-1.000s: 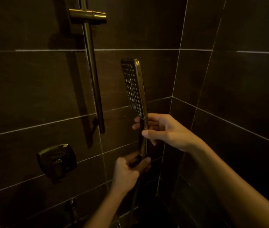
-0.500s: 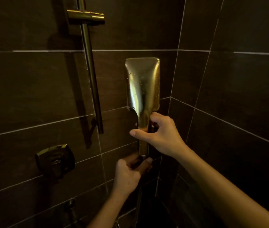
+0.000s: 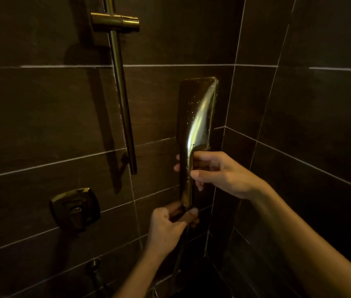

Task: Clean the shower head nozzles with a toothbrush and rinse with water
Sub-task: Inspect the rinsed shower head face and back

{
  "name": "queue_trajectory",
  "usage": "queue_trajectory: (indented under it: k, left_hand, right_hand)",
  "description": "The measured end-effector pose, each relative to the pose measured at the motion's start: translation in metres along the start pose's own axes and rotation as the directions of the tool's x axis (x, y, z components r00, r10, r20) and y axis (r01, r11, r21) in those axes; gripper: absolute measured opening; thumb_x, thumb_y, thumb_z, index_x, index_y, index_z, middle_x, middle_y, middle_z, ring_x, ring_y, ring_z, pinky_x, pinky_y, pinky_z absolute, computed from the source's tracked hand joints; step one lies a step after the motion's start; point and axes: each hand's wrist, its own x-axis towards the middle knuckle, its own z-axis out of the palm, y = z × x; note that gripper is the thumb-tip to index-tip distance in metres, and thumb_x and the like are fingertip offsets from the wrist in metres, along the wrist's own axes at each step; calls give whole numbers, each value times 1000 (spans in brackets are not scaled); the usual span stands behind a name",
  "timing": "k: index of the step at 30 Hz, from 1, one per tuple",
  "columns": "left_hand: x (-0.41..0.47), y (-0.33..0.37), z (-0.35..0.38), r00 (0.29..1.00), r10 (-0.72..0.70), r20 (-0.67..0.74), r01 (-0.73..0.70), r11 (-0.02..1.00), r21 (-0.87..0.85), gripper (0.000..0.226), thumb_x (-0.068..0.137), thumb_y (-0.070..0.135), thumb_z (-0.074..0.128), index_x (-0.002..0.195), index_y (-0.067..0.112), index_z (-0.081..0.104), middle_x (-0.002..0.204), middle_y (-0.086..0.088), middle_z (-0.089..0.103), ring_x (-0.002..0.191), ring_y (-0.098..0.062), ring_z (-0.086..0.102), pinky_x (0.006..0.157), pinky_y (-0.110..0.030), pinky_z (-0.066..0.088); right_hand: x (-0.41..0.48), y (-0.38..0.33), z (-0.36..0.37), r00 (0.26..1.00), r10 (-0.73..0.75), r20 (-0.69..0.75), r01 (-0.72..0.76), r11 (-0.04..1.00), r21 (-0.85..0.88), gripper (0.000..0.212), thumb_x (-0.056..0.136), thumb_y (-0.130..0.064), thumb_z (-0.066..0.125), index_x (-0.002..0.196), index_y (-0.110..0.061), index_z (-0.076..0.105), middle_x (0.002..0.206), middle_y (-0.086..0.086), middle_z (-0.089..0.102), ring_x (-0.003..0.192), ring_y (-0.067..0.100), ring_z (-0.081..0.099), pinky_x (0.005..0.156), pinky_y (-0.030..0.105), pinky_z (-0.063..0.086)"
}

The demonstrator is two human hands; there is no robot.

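Observation:
A rectangular, gold-coloured hand shower head (image 3: 197, 112) stands upright in front of the dark tiled wall, its smooth wet back facing me; the nozzle face is hidden. My right hand (image 3: 219, 175) grips the handle just below the head. My left hand (image 3: 170, 226) is closed around the bottom end of the handle where the hose (image 3: 179, 261) joins. No toothbrush is in view.
A gold slide rail (image 3: 123, 104) with an empty holder bracket (image 3: 114, 22) runs down the wall to the left. A square mixer valve handle (image 3: 75, 208) sits lower left, a hose outlet (image 3: 94, 267) below it. The wall corner lies just right of the shower head.
The shower head has turned about its handle: one second ago its nozzle face showed edge-on to the left, now its back faces me. Both hands stayed on the handle.

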Motion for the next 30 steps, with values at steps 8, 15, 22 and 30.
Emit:
queue_trajectory:
  k: [8, 15, 22, 30]
  left_hand:
    - [-1, 1, 3, 999, 26, -24, -27, 1000, -12, 16, 80, 24, 75, 90, 12, 76, 78, -7, 79, 72, -20, 76, 70, -29, 60]
    - [1, 2, 1, 1000, 2, -31, -3, 1000, -19, 7, 84, 10, 73, 90, 6, 75, 80, -8, 78, 73, -15, 75, 69, -18, 56]
    - [1, 5, 4, 993, -110, -38, 107, 991, -84, 10, 82, 13, 76, 91, 11, 74, 89, -9, 78, 82, -13, 75, 72, -21, 55]
    - [-2, 2, -4, 974, -224, -21, 218, 965, -145, 42, 75, 23, 79, 111, 8, 66, 98, -7, 75, 81, -5, 75, 62, -10, 54]
  right_hand:
    - [4, 0, 5, 991, -42, -131, 44, 999, 9, 24, 83, -10, 76, 104, -4, 67, 88, 13, 63, 73, 16, 62, 63, 25, 53]
    - [4, 2, 20, 964, -155, -218, 117, 977, -176, 20, 87, -15, 76, 102, -3, 73, 97, 8, 73, 92, 16, 71, 82, 32, 58]
    - [10, 6, 25, 927, -219, -304, 183, 973, -142, 28, 84, -7, 76, 111, -16, 72, 113, 8, 74, 110, 18, 69, 100, 50, 53]
    - [10, -2, 30, 970, -20, -241, 7, 999, -52, 28, 92, -14, 68, 121, -14, 68, 114, 2, 73, 90, 12, 68, 77, 30, 55]
